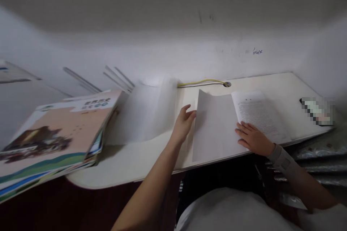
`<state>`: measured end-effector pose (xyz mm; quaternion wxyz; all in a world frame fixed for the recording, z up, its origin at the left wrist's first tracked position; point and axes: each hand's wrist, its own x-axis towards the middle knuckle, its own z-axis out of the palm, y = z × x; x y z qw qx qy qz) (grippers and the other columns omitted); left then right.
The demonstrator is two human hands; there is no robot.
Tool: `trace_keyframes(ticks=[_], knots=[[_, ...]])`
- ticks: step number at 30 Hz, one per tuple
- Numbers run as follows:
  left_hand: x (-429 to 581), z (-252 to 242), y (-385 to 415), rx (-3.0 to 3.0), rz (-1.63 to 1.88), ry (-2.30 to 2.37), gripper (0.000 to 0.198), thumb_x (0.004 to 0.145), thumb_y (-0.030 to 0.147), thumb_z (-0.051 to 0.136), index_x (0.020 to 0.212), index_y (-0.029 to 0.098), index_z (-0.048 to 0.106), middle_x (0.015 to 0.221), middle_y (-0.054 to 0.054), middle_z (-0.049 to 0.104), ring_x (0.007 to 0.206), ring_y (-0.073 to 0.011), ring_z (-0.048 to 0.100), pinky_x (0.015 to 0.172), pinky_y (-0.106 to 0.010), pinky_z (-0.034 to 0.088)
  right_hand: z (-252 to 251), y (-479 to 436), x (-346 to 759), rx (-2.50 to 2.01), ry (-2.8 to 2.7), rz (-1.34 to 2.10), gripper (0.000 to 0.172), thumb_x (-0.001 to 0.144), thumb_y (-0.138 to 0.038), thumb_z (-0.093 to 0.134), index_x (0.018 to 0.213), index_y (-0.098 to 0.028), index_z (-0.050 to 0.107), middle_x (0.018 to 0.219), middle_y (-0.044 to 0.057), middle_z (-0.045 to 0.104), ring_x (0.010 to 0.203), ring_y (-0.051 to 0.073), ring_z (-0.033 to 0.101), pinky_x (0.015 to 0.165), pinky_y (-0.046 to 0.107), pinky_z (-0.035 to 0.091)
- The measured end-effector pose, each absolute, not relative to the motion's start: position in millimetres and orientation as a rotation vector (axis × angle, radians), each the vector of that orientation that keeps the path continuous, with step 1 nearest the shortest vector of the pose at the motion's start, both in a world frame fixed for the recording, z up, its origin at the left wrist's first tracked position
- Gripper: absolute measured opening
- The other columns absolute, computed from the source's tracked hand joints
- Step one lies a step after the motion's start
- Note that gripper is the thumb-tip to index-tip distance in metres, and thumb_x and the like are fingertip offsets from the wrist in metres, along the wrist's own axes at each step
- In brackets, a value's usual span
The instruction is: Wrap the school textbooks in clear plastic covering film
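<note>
The book (215,130) lies open in front of me on the white worktop (279,94), its near edge along the worktop's front edge; taking the book as the middle of my clock, I give the rest from there. My left hand (182,125) is at 9 o'clock, thumb and forefinger apart with a gap between them, the tips right at the edge of the blank left page; whether they touch the paper I cannot tell. My right hand (253,139) lies flat at 4 o'clock, fingers spread over the lower part of the printed right page (253,110), nothing gripped, a grey band (282,159) round that wrist. Further out at 9 o'clock, past my left hand, a white sheet (143,115) stands up from the worktop, and beyond it a stack of books (58,137) with a pinkish top cover. At 12 o'clock, just behind the book, a round hole (227,84) takes in a yellow cable (203,81) and a black one. The phone (316,112), partly blurred out, rests at 3 o'clock near the worktop's end.
</note>
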<state>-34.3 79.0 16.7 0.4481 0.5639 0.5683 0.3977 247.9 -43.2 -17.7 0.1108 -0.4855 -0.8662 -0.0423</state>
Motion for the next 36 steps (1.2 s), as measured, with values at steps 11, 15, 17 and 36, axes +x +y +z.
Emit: trace_keyframes(ticks=[11,15,17,36], knots=[[2.5,72.3,57.0,1.111,0.777,0.936,0.031,0.066,0.031,0.069,0.09,0.013,0.061,0.072,-0.004,0.066,0.06,-0.0146,0.059,0.059,-0.026,0.046,-11.3,-37.8,256.3,-1.318,-2.162,0.471,0.049,0.091,-0.041,0.043,0.135,-0.019,0.045,0.137,0.012,0.049,0.13,0.025,0.04,0.107,0.048,0.034],[73.2,103.8,59.1,1.389,0.798,0.812,0.028,0.076,0.035,0.06,0.093,0.013,0.062,0.074,-0.004,0.066,0.063,-0.015,0.06,0.058,-0.025,0.046,22.7,-32.2,275.3,-1.198,-1.567,0.956,0.057,0.09,-0.057,0.032,0.139,-0.028,0.036,0.138,0.008,0.048,0.123,0.023,0.048,0.101,0.046,0.042],[105.1,106.8,55.0,1.544,0.716,0.715,0.034,0.082,0.039,0.054,0.103,0.014,0.061,0.084,-0.007,0.068,0.071,-0.0164,0.063,0.063,-0.027,0.048,39.4,-29.6,291.4,-1.159,-1.294,1.114,0.063,0.088,-0.065,0.022,0.139,-0.03,0.035,0.135,0.007,0.052,0.118,0.024,0.053,0.095,0.045,0.047],[-42.4,15.0,74.6,0.686,1.009,1.134,0.019,0.073,0.018,0.065,0.091,0.014,0.06,0.1,-0.012,0.065,0.088,-0.021,0.065,0.085,-0.038,0.051,19.6,-49.4,328.1,-1.664,-2.01,-0.003,0.048,0.091,-0.036,0.039,0.136,-0.022,0.041,0.141,0.011,0.043,0.132,0.025,0.037,0.108,0.046,0.033]])
